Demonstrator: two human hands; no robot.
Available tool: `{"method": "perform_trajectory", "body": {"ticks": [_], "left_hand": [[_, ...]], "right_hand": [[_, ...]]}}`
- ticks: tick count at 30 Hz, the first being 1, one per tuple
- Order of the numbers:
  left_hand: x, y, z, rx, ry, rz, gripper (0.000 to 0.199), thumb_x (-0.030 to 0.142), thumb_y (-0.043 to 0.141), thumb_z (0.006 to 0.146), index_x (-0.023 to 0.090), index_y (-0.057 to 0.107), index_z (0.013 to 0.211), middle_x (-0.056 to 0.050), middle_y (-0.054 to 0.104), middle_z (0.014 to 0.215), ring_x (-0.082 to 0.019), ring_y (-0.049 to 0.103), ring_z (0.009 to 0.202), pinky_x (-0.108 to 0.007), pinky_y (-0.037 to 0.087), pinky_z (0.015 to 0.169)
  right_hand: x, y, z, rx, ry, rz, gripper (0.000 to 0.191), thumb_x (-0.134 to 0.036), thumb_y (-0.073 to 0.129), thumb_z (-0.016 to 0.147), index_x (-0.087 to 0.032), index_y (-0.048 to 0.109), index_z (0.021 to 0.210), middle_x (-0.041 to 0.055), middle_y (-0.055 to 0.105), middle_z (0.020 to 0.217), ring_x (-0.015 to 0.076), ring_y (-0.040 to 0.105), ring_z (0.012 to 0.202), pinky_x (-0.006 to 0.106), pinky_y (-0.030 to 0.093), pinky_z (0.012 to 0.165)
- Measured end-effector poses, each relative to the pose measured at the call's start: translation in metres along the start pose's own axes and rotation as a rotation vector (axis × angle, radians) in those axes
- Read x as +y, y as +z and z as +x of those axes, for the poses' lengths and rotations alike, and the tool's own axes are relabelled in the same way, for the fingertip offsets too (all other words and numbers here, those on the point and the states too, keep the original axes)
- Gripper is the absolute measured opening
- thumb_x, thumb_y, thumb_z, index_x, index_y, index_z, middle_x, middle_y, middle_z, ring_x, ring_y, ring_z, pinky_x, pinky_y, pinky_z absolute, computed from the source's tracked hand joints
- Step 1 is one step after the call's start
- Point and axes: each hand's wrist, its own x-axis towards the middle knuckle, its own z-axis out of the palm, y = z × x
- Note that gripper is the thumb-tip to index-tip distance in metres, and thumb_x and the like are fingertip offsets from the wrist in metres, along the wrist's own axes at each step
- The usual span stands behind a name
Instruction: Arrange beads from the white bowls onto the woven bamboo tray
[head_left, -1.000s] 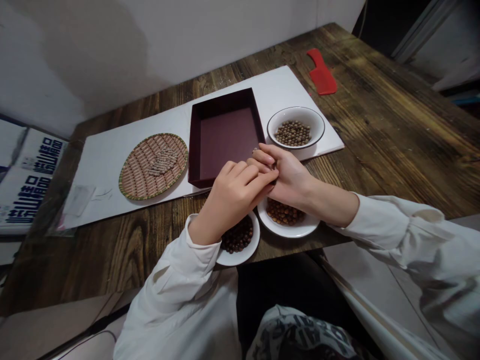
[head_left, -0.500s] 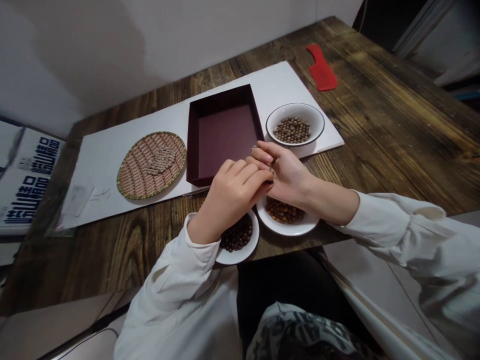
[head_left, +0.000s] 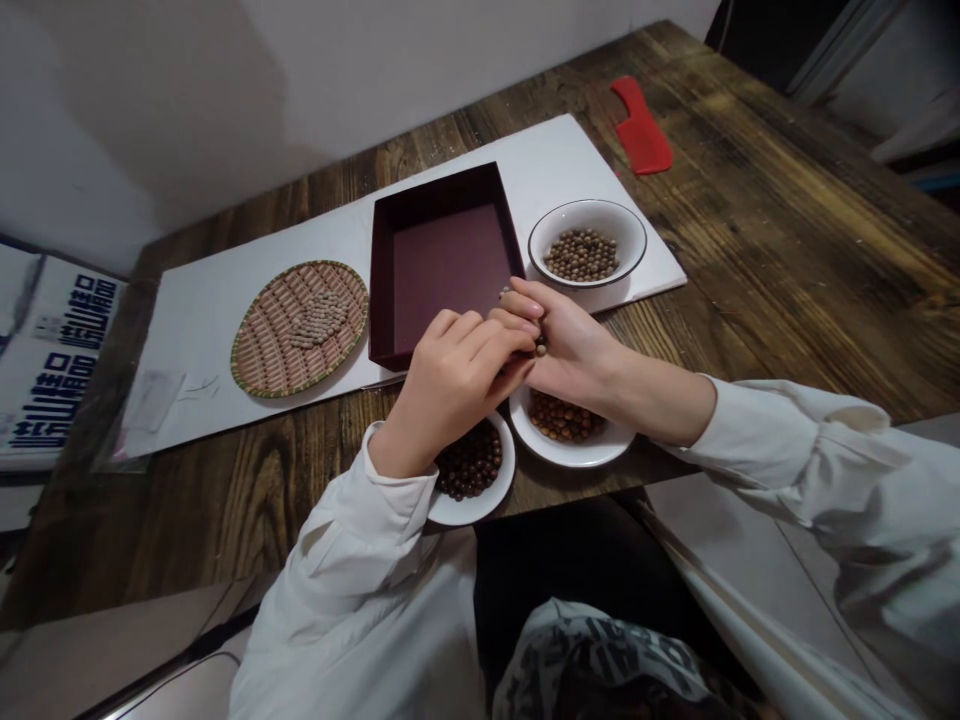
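Your right hand [head_left: 574, 340] is turned palm up, its fingers curled around a few small round beads [head_left: 541, 345] that show beside the palm. Your left hand [head_left: 457, 375] reaches across, its fingers bent together and touching the right hand's fingers; you cover the contact, so I cannot tell whether they pinch a bead.

Both hands are above the near side of the tabletop [head_left: 750, 230], just in front of the maroon box [head_left: 450, 250]. Below your left hand is a small white dish [head_left: 502, 490] of dark brown beads [head_left: 470, 462]; below your right, a white plate [head_left: 589, 458] of amber-brown beads [head_left: 566, 418].

On the white board [head_left: 187, 330], the maroon box stands between a round woven tray [head_left: 255, 340], bearing a cluster of beige pieces [head_left: 320, 320], and a dark-rimmed white bowl [head_left: 559, 225] of olive-brown beads [head_left: 581, 258].
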Motion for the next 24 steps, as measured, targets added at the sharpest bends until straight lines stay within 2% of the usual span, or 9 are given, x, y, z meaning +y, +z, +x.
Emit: {"method": "perform_trajectory", "body": {"ticks": [9, 17, 24], "left_hand": [[0.0021, -0.0002, -0.0014, -0.032, 0.048, 0.024, 0.009, 0.024, 0.054, 0.097, 0.019, 0.061, 0.1, -0.001, 0.07, 0.084, -0.016, 0.055, 0.075, -0.033, 0.034, 0.07], [0.0029, -0.0005, -0.0008, -0.061, 0.064, 0.049, 0.013, 0.024, 0.051, 0.098, 0.018, 0.062, 0.101, -0.002, 0.069, 0.082, -0.016, 0.057, 0.077, -0.033, 0.036, 0.07], [0.0058, -0.0019, 0.0002, -0.053, 0.121, 0.116, 0.013, 0.02, 0.051, 0.098, 0.019, 0.063, 0.098, -0.003, 0.07, 0.087, -0.017, 0.057, 0.081, -0.034, 0.036, 0.071]], "right_hand": [[0.0003, -0.0072, 0.0004, -0.056, -0.001, -0.019, 0.049, -0.028, 0.036, 0.102, -0.02, 0.019, 0.057, -0.0058, 0.024, 0.048, 0.0059, 0.023, 0.042, 0.015, 0.023, 0.04], [0.0009, -0.0029, -0.0011, 0.018, -0.016, -0.109, 0.048, -0.027, 0.037, 0.101, -0.02, 0.021, 0.056, -0.0061, 0.023, 0.048, 0.0056, 0.023, 0.041, 0.016, 0.021, 0.038], [0.0009, -0.0051, 0.0005, 0.023, 0.008, -0.158, 0.047, -0.026, 0.037, 0.099, -0.02, 0.023, 0.054, -0.0059, 0.023, 0.048, 0.0058, 0.021, 0.04, 0.016, 0.018, 0.035]]}}
